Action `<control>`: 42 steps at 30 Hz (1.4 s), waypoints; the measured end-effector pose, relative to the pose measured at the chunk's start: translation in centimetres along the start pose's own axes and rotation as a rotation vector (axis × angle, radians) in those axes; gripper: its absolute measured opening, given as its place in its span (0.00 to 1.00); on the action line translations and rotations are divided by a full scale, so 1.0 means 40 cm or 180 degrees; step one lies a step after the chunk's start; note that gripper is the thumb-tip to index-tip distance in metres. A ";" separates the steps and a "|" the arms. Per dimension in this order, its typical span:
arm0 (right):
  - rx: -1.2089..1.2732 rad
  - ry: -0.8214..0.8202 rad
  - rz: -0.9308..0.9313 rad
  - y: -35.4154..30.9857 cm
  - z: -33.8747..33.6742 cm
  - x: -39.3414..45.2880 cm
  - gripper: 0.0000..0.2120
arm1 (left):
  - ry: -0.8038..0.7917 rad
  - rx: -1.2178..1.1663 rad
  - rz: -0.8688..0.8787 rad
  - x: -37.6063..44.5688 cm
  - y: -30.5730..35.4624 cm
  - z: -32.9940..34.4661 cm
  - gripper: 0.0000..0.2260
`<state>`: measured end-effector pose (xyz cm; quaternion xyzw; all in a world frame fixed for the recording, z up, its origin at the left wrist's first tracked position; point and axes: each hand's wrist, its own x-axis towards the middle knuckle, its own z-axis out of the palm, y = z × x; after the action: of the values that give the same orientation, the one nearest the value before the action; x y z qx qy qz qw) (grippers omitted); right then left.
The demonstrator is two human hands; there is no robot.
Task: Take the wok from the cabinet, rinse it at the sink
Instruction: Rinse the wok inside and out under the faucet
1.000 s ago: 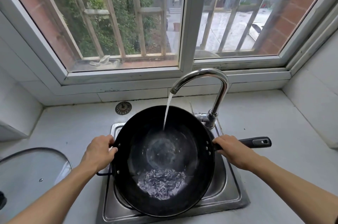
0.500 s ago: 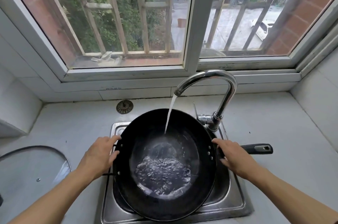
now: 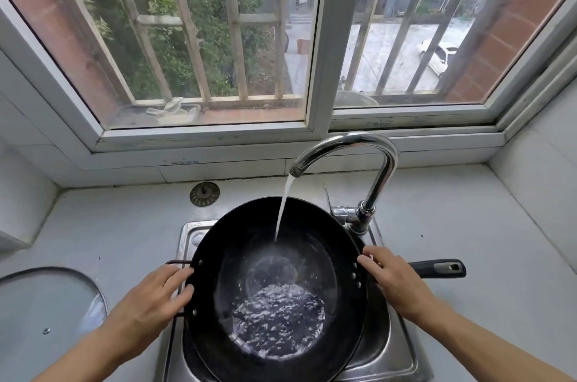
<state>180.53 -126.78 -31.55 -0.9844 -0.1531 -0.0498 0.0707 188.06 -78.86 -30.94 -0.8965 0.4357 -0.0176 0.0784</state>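
Note:
The black wok sits over the steel sink, tilted slightly toward me. A stream from the chrome faucet falls into it, and a foaming pool of water lies in the near part of the bowl. My left hand lies over the small loop handle on the wok's left rim, fingers reaching onto the rim. My right hand covers the base of the long black handle, fingertips on the right rim.
A glass lid lies on the white counter at the left. A round metal sink strainer rests behind the sink. The window sill and tiled walls close in the back and both sides.
My fingers have loosened from a tight grip and now stretch onto the rim. The water pool has slid back toward the near side of the wok.

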 end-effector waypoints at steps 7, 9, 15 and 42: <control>0.0110 0.0108 0.0038 0.003 -0.018 -0.003 0.26 | 0.0723 0.0334 0.0322 -0.003 0.004 -0.044 0.26; 0.0077 0.0130 0.0045 0.000 -0.031 -0.008 0.24 | 0.0736 0.0283 0.0308 -0.007 0.009 -0.068 0.23; 0.0079 0.0097 -0.0204 -0.015 -0.098 -0.048 0.23 | 0.0644 0.0004 0.0433 -0.056 0.009 -0.087 0.23; 0.0362 -0.0418 -0.0065 -0.043 -0.223 -0.073 0.34 | -0.0471 -0.2884 -0.0863 -0.047 -0.037 -0.147 0.16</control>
<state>176.57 -127.40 -22.91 -0.9784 -0.1700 0.0228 0.1158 187.45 -77.22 -24.83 -0.8880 0.2718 0.2279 -0.2926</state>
